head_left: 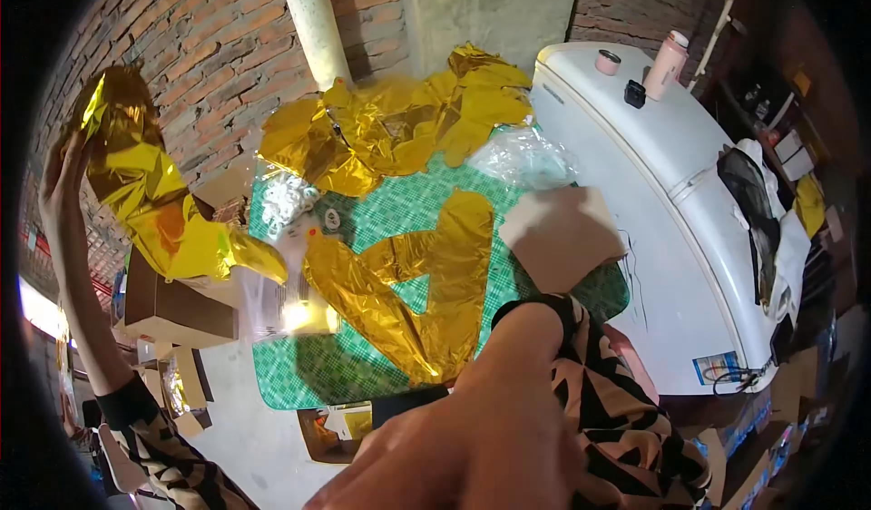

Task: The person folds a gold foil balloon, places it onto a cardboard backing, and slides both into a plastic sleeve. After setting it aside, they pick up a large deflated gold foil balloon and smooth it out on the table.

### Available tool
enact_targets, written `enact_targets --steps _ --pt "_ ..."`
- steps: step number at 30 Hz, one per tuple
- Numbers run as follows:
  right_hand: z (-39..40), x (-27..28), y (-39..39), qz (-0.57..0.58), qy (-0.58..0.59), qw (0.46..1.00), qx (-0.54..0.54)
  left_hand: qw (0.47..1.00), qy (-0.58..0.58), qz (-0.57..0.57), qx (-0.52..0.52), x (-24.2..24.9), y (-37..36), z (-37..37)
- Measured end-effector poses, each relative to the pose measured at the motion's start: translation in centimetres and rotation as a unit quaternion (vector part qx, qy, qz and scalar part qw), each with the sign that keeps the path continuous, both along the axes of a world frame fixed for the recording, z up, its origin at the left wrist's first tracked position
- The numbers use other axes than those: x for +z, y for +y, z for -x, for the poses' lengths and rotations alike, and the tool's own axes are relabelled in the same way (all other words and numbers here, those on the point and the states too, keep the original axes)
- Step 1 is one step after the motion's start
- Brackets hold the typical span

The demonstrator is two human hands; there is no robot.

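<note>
My left hand (68,170) is raised at the far left, its fingers closed on the top of a flat gold foil balloon (150,183). The crinkled foil hangs down toward the table's left edge. Close to the camera, my right hand (435,460) is blurred at the bottom, and its fingers cannot be made out. Beyond it, a flat, A-shaped gold foil balloon (463,265) lies on the green patterned table (363,392). More crumpled gold foil balloons (381,129) are heaped along the table's back edge.
Clear plastic wrap (526,156), a pale card sheet (564,238) and white coiled string (288,203) lie on the table. A white refrigerator (635,192) lies at right, carrying a pink bottle (667,67). A cardboard box (177,306) stands at left. Brick wall behind.
</note>
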State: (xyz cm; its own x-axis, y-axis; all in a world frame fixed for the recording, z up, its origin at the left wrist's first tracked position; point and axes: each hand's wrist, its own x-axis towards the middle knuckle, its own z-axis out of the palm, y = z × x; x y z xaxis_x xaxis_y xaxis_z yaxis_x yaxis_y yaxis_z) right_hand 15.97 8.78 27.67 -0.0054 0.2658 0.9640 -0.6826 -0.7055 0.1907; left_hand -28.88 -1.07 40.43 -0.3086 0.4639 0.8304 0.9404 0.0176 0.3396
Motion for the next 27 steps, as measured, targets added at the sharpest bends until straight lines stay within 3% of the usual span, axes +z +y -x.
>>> enact_targets --steps 12,19,23,27 --pt "-4.1 0.6 3.6 -0.086 -0.11 0.988 -0.06 0.986 -0.056 0.0 -0.154 3.4 10.5 -8.6" --pt "-6.7 0.8 5.8 -0.139 -0.163 0.972 -0.101 0.972 -0.155 -0.032 -0.175 2.8 15.6 -13.7" --pt "-7.1 1.1 6.6 -0.149 -0.183 0.963 -0.129 0.955 -0.167 0.011 -0.246 2.2 18.3 -12.9" --pt "-6.8 1.2 7.2 -0.154 -0.208 0.953 -0.161 0.965 -0.163 -0.012 -0.205 0.7 19.7 -21.6"
